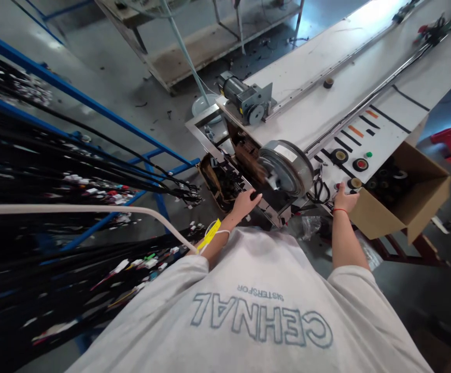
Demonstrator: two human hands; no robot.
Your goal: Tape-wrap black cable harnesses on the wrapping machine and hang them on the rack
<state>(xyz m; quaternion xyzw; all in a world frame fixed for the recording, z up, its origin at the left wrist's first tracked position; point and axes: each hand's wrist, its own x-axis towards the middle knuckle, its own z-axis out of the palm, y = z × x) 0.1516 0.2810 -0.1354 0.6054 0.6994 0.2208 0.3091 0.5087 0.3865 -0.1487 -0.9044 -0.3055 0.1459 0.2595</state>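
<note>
My left hand (244, 203) is at the near metal edge of the conveyor bench, fingers curled round a small dark piece (254, 195) whose kind I cannot make out. A yellow tag (209, 235) and a white cord hang about that forearm. My right hand (344, 201) is at the bench's near right edge, its fingers closed about a roll of black tape (354, 183). Just beside its fingertips is a small red knob (338, 186). Between my hands stands a large round wheel (287, 166) with a white label. Black cable loops (319, 190) lie to its right.
Black wire harnesses (34, 171) hang from a blue rack (93, 116) at left. A motor (237, 93) sits at the bench's end. A cardboard box (423, 202) holding dark rolls stands at right. More tape rolls (341, 155) and black and orange strips (355, 131) lie on the bench.
</note>
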